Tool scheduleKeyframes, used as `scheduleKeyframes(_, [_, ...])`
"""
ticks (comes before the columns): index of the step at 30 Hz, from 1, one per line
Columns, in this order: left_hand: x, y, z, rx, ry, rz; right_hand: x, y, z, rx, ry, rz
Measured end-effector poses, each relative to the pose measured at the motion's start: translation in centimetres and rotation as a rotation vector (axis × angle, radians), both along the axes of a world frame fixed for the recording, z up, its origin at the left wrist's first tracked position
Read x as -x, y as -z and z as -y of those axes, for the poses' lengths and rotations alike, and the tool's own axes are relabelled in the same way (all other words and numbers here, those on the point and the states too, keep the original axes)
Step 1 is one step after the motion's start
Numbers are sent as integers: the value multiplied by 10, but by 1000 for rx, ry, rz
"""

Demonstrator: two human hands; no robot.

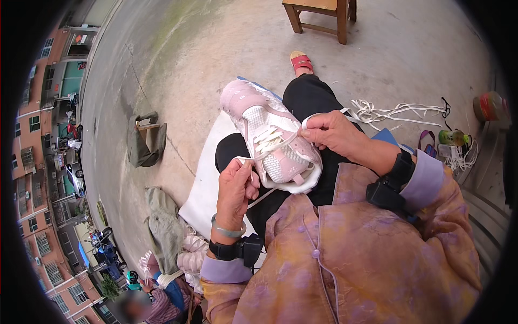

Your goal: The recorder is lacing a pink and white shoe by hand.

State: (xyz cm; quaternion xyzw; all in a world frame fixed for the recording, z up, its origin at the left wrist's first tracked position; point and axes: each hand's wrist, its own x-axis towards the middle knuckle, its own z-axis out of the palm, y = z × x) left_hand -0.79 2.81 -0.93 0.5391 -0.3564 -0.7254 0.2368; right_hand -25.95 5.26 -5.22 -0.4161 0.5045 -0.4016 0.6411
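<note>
A pink and white sneaker (270, 129) rests on my lap, its toe pointing away from me and its opening toward me. White shoelace (268, 153) runs through its lower eyelets and stretches across the tongue. Left of the shoe, my left hand (236, 183) pinches one end of the lace. On the right side, my right hand (334, 133) pinches the other end between thumb and fingers, close to the shoe's collar. A tail of lace hangs below the left hand. I wear a dark band with a black box on each wrist.
A bundle of white laces (377, 112) lies at right, near a green-capped bottle (453, 137) and a jar (490, 106). More pink shoes (192, 256) are piled at lower left beside grey-green cloth (162, 227). A wooden stool (318, 6) stands ahead. Another person (167, 302) sits at lower left.
</note>
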Motion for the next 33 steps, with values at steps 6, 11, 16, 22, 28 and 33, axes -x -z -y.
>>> scheduleKeyframes(6, [10,7,22,216,-126,39,-6,3,7,41,121,118])
scheduleKeyframes(11, [12,3,7,442,-244,81,-12,7,-3,174,208,122])
scheduleKeyframes(16, [7,5,-11,413,-263,63,-23,14,-5,269,312,116])
scheduleKeyframes(22, [11,9,-16,400,-294,60,-25,10,9,429,318,-143])
scheduleKeyframes(28, [13,14,-17,479,-278,86,-26,11,-1,415,341,-138])
scheduleKeyframes(33, [16,12,-16,492,-278,110,-28,7,3,454,337,-146])
